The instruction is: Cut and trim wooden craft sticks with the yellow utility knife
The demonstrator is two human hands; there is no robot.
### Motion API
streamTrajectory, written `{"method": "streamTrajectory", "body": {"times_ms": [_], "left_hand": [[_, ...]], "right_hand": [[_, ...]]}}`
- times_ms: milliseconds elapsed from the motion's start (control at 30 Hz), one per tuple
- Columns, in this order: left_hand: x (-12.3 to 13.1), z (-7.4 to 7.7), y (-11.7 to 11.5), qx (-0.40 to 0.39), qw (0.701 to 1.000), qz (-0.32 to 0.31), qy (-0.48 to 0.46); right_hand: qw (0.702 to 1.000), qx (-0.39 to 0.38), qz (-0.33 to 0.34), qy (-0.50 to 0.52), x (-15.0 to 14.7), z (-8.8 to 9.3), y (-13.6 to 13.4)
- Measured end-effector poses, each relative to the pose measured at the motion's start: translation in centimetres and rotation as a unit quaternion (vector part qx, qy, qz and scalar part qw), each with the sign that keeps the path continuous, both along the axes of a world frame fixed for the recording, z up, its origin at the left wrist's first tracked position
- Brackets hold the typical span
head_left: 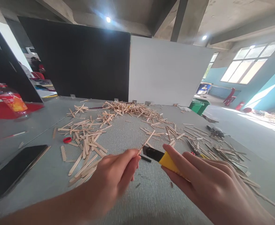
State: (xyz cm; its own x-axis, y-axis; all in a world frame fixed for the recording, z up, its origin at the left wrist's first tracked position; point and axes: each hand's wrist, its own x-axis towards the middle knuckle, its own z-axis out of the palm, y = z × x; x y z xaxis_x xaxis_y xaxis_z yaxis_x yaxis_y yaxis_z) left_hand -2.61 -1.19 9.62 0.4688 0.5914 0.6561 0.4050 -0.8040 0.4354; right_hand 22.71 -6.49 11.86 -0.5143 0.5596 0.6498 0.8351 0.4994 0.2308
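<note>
A thin wooden craft stick (148, 140) slants up and away from my left hand (115, 175), its lower end pinched between thumb and fingers. My right hand (205, 181) is wrapped around a yellow utility knife (171, 164). The knife's dark front end (153, 153) points left and lies close beside the stick; whether the two touch I cannot tell. Under the hands, a short black piece (145, 158) shows, partly hidden by my left fingers. Small dark shavings are scattered on the grey tabletop (149, 193) below.
Loose craft sticks (132, 107) lie heaped at the back and along the left. A phone (17, 168), a red cap (67, 140) and a drink bottle (13, 100) are at left. Pliers (193, 147) and thin strips (231, 159) lie at right. Black and white panels (170, 72) stand behind.
</note>
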Motion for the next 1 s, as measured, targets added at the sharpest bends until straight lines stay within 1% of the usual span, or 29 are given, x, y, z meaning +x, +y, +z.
{"method": "streamTrajectory", "body": {"times_ms": [133,200,267,333,367,400,467,500,533,567,600,667,700,800,833,867,900,1000], "left_hand": [[-0.1,0.0,-0.1,0.013,1.0,0.014,-0.008],[-0.2,0.3,0.0,0.004,1.0,0.018,-0.001],[-0.4,0.5,0.1,-0.023,1.0,0.011,-0.001],[-0.4,0.7,0.2,-0.063,0.998,0.004,-0.023],[-0.3,0.7,0.2,-0.088,0.996,0.007,-0.03],[-0.2,0.7,0.2,-0.114,0.993,0.013,-0.031],[0.2,0.5,0.2,-0.167,0.985,0.037,-0.019],[0.4,0.3,0.2,-0.188,0.981,0.045,-0.01],[0.7,0.1,0.3,-0.201,0.979,0.048,-0.004],[0.9,-0.1,0.3,-0.206,0.977,0.048,-0.004],[1.1,-0.3,0.4,-0.207,0.977,0.048,-0.005],[1.3,-0.6,0.5,-0.196,0.98,0.043,-0.001],[1.3,-0.7,0.5,-0.185,0.982,0.042,0.002],[1.1,-0.9,0.6,-0.158,0.986,0.05,0.012],[1.0,-0.9,0.6,-0.156,0.986,0.054,0.015],[1.0,-1.0,0.6,-0.159,0.986,0.056,0.018],[0.9,-1.2,0.7,-0.163,0.985,0.055,0.021],[1.0,-1.6,0.9,-0.187,0.981,0.044,0.03]], "right_hand": [[1.0,0.016,0.005,0.0,0.1,0.1,0.2],[1.0,0.007,0.006,0.018,0.0,0.2,0.5],[0.997,-0.048,0.01,0.06,-0.2,0.5,0.8],[0.983,-0.137,0.012,0.122,-0.4,0.9,0.7],[0.968,-0.194,0.012,0.156,-0.5,1.1,0.6],[0.948,-0.256,0.013,0.19,-0.7,1.2,0.4],[0.889,-0.38,0.036,0.254,-1.0,1.2,0.0],[0.858,-0.429,0.059,0.276,-1.1,1.1,-0.2],[0.837,-0.457,0.083,0.29,-1.1,0.9,-0.4],[0.827,-0.465,0.102,0.298,-1.1,0.7,-0.5],[0.828,-0.461,0.113,0.3,-1.1,0.6,-0.5],[0.831,-0.453,0.108,0.304,-1.1,0.6,-0.6],[0.822,-0.467,0.1,0.31,-1.1,0.7,-0.6],[0.778,-0.529,0.076,0.331,-1.1,1.3,-0.6],[0.769,-0.54,0.07,0.333,-1.0,1.5,-0.6],[0.772,-0.54,0.062,0.33,-1.0,1.6,-0.6],[0.785,-0.525,0.057,0.322,-0.9,1.7,-0.5],[0.853,-0.434,0.069,0.28,-0.5,1.5,-0.4]]}}
